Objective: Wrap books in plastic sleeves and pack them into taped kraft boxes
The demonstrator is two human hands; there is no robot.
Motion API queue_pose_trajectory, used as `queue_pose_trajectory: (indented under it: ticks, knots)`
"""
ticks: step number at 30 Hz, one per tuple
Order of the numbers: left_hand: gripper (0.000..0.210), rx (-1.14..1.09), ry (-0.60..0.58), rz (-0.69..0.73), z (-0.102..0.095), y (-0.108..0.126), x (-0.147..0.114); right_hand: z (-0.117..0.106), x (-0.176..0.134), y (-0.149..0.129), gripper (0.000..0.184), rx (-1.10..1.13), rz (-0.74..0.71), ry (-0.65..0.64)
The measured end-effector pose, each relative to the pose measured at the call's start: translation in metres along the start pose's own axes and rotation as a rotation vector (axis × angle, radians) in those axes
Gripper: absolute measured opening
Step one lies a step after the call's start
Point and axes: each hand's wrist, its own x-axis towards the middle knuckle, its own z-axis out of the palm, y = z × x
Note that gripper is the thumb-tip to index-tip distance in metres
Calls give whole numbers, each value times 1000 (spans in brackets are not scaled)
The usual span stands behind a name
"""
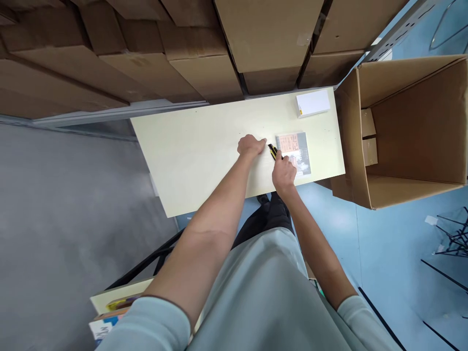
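Observation:
In the head view, my right hand (284, 171) grips a black and yellow box cutter (272, 151), its tip pointing up and left. Under and beside that hand lies a flat book (298, 148) with a pink, grey and white cover. My left hand (250, 144) is at the white tabletop (197, 151), just left of the cutter. Its fingers are curled in, with the thumb toward the cutter. Whether anything is inside those fingers is hidden.
A small white box (313, 103) sits at the table's far right. Against the right end stands a large open carton (413, 131). Stacked cardboard boxes (270, 34) line the far edge. At lower left is a board (120, 295) with packaged items.

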Motion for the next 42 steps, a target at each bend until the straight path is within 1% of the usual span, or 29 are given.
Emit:
queue_pose_trajectory:
  ticks: [5,13,16,22,29,33,36,39,42]
  knots:
    - [35,-18,-19,-1,-2,1,-4,13,-19,9,57,-43,-6,19]
    - [31,-10,-3,0,-6,6,-14,33,-59,28,62,-72,-1,33]
    - [29,-2,8,10,-6,6,-15,39,-75,35,64,-74,1,12]
    - [31,-12,9,18,-2,3,-12,52,-102,43,66,-79,-24,-52]
    - [36,1,21,28,4,0,-10,63,-116,49,68,-105,-46,-76]
    - [44,8,18,48,5,-3,-7,67,-121,54,70,-106,-69,-97]
    - [49,16,34,54,8,-4,-2,68,-125,58,69,-117,-71,-108]
    - [52,19,40,48,13,-6,2,68,-129,61,71,-143,-86,-109]
    - [54,23,33,44,16,-6,3,66,-133,62,73,-163,-87,-138]
